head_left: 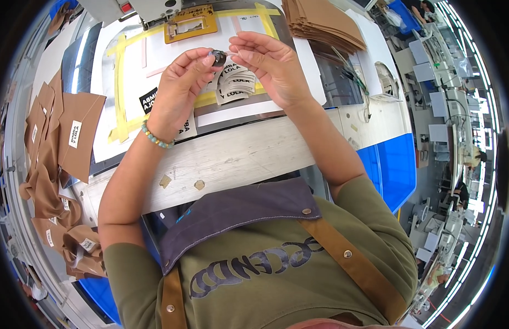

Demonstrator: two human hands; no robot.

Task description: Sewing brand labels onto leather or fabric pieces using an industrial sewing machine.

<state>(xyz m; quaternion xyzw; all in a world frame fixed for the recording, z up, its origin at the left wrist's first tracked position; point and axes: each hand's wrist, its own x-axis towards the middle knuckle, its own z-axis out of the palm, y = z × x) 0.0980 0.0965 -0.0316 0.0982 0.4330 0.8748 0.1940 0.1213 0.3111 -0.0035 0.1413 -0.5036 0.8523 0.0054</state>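
My left hand point(184, 82), with a beaded bracelet on the wrist, pinches a small dark, shiny round piece point(219, 58) that looks like a bobbin case. Close beside it, my right hand point(273, 68) has thumb and forefinger pinched together on a thin pale strand at the piece's right side; the other fingers are loosely curled. Both hands are raised over the work surface. Below them lies a fanned stack of white labels point(236, 88) with black print. A black label point(149, 101) rests near my left wrist.
A sewing machine head point(156, 10) and a yellow frame point(190, 24) stand at the far side. Brown pieces lie piled at the left point(79, 131) and stacked at the far right point(320, 23). Tweezers point(350, 71) lie at the right, above a blue bin point(397, 170).
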